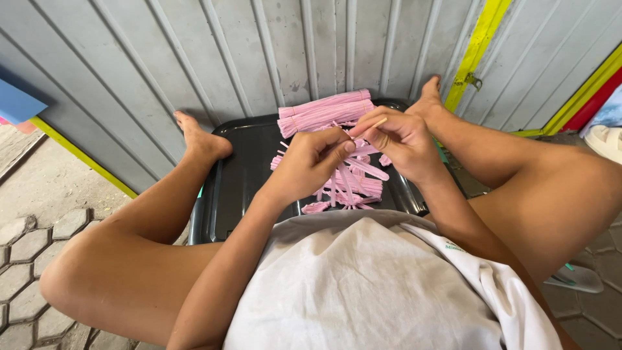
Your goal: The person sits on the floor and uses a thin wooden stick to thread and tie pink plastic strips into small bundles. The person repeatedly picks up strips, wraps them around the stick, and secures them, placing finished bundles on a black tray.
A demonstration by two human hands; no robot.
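Note:
My left hand (pixel 311 162) and my right hand (pixel 398 139) meet above a black tray (pixel 240 181). Together they pinch a thin wooden stick (pixel 370 124) with a narrow pink strip (pixel 353 133) at its end. Under the hands lie several loose pink strips (pixel 350 185). A neat stack of pink strips (pixel 324 111) rests at the tray's far edge. I sit on the ground with my legs spread around the tray, a bare foot on each side of it.
A grey corrugated metal wall (pixel 259 52) with yellow bands (pixel 476 48) stands right behind the tray. Hexagonal paving (pixel 26 253) covers the ground at the left. A sandal (pixel 576 279) lies at the right, and a white object (pixel 606 139) is at the far right.

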